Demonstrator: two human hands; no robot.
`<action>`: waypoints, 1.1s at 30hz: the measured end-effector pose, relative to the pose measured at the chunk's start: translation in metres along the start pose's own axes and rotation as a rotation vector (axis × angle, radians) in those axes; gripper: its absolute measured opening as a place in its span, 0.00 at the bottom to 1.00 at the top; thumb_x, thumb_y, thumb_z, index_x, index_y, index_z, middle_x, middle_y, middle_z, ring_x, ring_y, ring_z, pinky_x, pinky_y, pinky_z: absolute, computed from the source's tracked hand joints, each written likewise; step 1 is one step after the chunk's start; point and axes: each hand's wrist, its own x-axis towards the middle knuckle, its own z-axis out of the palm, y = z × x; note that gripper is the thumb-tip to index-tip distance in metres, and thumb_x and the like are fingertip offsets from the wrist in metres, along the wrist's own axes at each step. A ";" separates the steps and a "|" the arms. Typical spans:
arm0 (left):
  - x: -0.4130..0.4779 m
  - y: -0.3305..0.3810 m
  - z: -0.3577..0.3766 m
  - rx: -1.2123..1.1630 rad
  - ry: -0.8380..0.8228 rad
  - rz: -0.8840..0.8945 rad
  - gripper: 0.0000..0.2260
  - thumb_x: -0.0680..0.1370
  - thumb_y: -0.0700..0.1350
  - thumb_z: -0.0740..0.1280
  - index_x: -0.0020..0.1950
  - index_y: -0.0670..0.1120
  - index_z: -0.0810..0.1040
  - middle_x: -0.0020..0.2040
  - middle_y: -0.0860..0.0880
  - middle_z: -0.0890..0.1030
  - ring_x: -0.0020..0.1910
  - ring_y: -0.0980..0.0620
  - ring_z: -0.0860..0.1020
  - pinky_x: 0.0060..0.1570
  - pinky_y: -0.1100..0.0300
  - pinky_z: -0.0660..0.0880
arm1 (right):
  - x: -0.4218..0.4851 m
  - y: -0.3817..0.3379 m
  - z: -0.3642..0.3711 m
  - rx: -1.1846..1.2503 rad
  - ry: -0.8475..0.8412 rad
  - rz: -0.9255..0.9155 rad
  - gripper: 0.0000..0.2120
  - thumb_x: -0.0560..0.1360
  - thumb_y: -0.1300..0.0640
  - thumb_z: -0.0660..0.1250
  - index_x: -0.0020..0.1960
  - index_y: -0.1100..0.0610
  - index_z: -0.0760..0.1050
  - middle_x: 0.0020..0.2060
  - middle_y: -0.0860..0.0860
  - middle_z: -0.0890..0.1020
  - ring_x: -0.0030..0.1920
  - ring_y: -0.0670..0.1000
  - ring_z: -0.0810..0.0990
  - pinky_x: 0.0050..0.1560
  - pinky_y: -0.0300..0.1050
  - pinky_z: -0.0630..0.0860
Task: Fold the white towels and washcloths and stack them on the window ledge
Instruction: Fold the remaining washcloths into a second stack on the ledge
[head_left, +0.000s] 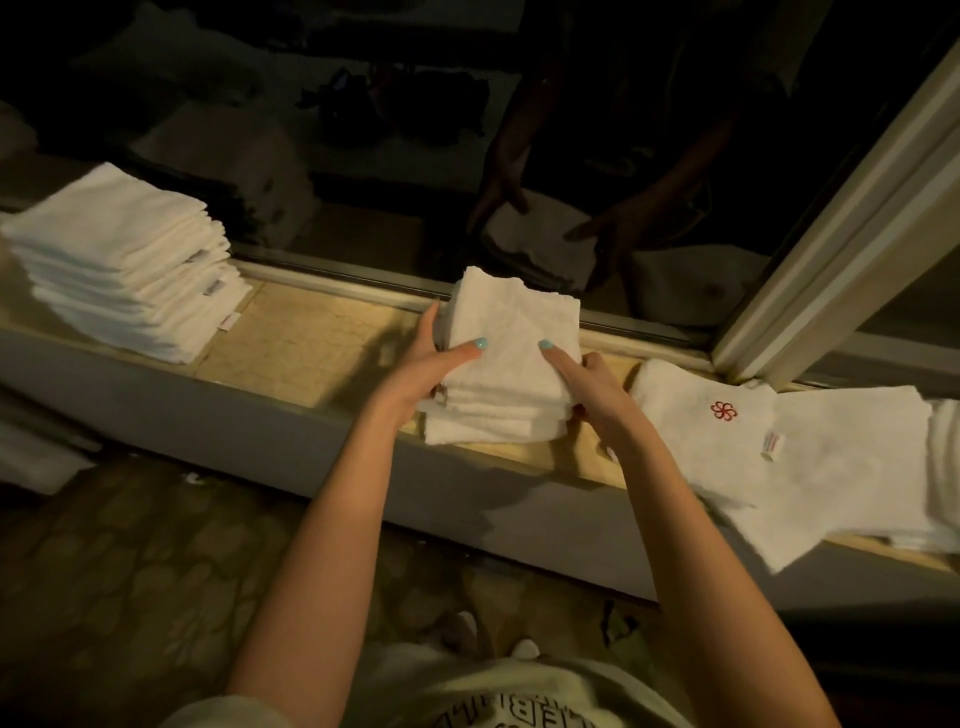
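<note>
A small stack of folded white washcloths (511, 332) stands on the window ledge (311, 343) at the centre. My left hand (428, 364) grips its left side, thumb on top and fingers round the far edge. My right hand (587, 384) grips its right side, thumb on top. A taller stack of folded white towels (124, 265) stands on the ledge at the left. Unfolded white cloths (779, 457), one with a red flower emblem, lie spread on the ledge at the right.
Dark window glass (467, 156) runs behind the ledge and mirrors my hands. A pale window frame post (841, 218) rises at the right. More white cloth (31, 457) lies low at the far left. Patterned floor lies below the ledge.
</note>
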 end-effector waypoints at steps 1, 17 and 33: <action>0.000 0.002 0.000 -0.016 -0.013 0.032 0.39 0.74 0.48 0.72 0.76 0.62 0.51 0.67 0.51 0.69 0.57 0.50 0.76 0.52 0.49 0.78 | -0.001 0.000 0.001 0.019 0.019 -0.012 0.34 0.73 0.37 0.65 0.70 0.55 0.60 0.62 0.51 0.73 0.55 0.50 0.75 0.43 0.42 0.74; 0.012 0.015 -0.058 -0.012 -0.058 0.100 0.27 0.75 0.49 0.70 0.72 0.53 0.65 0.62 0.47 0.76 0.54 0.49 0.78 0.42 0.58 0.75 | -0.028 -0.028 0.056 0.027 0.293 -0.158 0.21 0.76 0.41 0.64 0.57 0.56 0.66 0.47 0.48 0.73 0.47 0.46 0.75 0.43 0.41 0.75; 0.025 -0.022 -0.056 0.074 -0.079 0.066 0.33 0.76 0.55 0.68 0.76 0.59 0.54 0.67 0.48 0.71 0.55 0.48 0.76 0.45 0.53 0.76 | -0.031 -0.007 0.058 -0.159 0.243 -0.055 0.27 0.75 0.38 0.63 0.65 0.55 0.66 0.64 0.55 0.74 0.55 0.55 0.77 0.54 0.51 0.78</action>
